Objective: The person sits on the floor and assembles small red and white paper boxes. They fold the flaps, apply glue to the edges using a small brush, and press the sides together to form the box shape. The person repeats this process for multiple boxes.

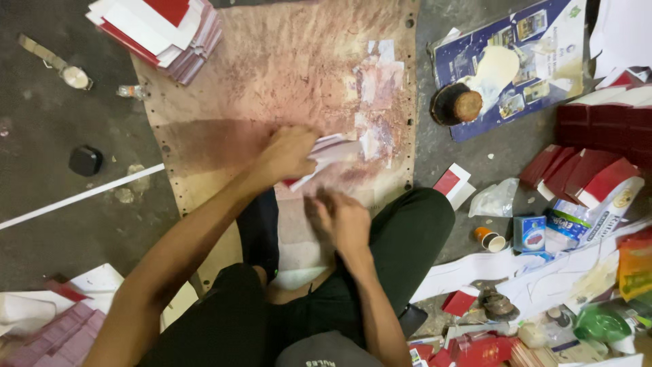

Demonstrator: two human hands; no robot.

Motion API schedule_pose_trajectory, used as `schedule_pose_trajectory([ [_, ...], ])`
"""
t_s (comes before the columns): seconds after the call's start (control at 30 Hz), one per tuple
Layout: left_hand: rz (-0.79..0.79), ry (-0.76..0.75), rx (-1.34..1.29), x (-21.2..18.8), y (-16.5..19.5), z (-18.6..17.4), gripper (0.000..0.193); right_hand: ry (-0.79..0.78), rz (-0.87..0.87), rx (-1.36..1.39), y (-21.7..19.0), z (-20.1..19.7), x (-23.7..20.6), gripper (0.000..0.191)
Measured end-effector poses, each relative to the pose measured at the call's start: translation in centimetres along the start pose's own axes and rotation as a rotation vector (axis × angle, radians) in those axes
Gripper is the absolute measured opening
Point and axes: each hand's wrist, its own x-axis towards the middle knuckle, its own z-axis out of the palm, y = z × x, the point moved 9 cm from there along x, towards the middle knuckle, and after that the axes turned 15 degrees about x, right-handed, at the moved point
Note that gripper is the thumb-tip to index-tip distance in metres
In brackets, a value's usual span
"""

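Note:
I sit on the floor with my legs around a stained brown mat (272,75). My left hand (288,153) grips a folded white and red paper piece (329,153) just above the mat. My right hand (339,221) hovers close below it, blurred, fingers curled, near the paper's lower edge; whether it touches the paper I cannot tell.
A stack of red and white sheets (163,30) lies at the mat's far left corner. A wristwatch (68,71) and a small black object (86,161) sit left. Right: a glue-smeared blue board (516,61), a round brown lid (458,103), red folded boxes (584,170), a small cup (490,239), scattered paper.

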Motion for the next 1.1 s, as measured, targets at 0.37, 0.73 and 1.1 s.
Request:
schedule_pose_trajectory([
  [0.37, -0.243, -0.113, -1.002, -12.2, -4.7, -0.6, 0.055, -0.323, 0.186, 1.404, -1.8, 3.7, 1.3, 0.020],
  [0.73, -0.169, -0.052, -1.294, -14.3, -5.1, 1.5, 0.068, -0.231, 0.236, 1.553, -2.3, 3.8, 2.1, 0.032],
  [1.1, -0.370, 0.290, -1.215, -14.7, -5.8, 4.2, 0.048, 0.004, 0.349, 1.455, -1.3, 7.1, 2.3, 0.033],
])
